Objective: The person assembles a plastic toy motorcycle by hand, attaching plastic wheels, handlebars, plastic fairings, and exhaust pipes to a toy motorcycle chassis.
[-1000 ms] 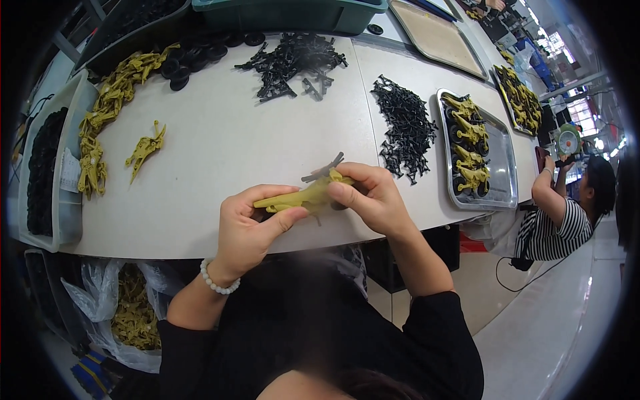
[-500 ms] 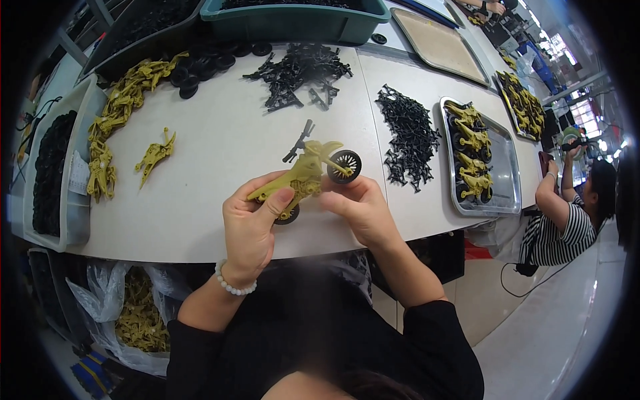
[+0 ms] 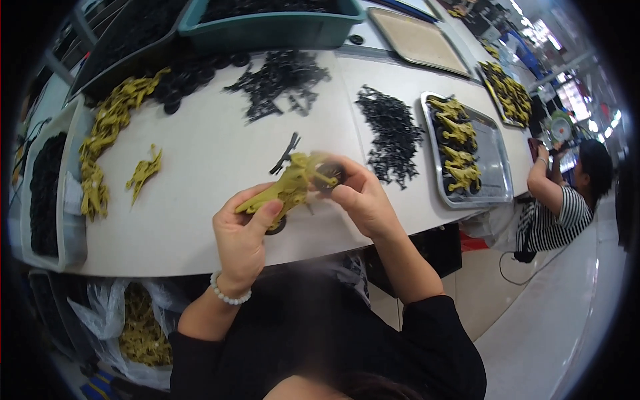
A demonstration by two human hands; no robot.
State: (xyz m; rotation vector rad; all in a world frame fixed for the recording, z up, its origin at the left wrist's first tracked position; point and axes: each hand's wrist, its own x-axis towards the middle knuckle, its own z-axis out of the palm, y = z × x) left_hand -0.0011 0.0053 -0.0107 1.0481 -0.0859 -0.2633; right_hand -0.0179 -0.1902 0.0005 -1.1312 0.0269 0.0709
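A yellow-green toy motorcycle (image 3: 288,183) with black handlebars and black wheels is held over the near part of the table. My left hand (image 3: 241,230) grips its rear body, thumb on top, and the rear wheel shows below. My right hand (image 3: 365,201) is closed around the front wheel (image 3: 331,173), thumb on the near side and fingers behind it. The handlebars (image 3: 285,155) point up and away from me. A single yellow-green toy frame (image 3: 144,173) lies on the table to the left.
Piles of black parts (image 3: 283,79) and small black pieces (image 3: 389,130) lie beyond my hands. Yellow-green frames (image 3: 110,127) line the left side beside a white bin (image 3: 75,227). A metal tray (image 3: 490,167) holds several assembled motorcycles. At right sits another person (image 3: 567,207).
My right hand has moved from beside the front wheel to close around it. The view has shifted slightly, and the motorcycle stays in my left hand.
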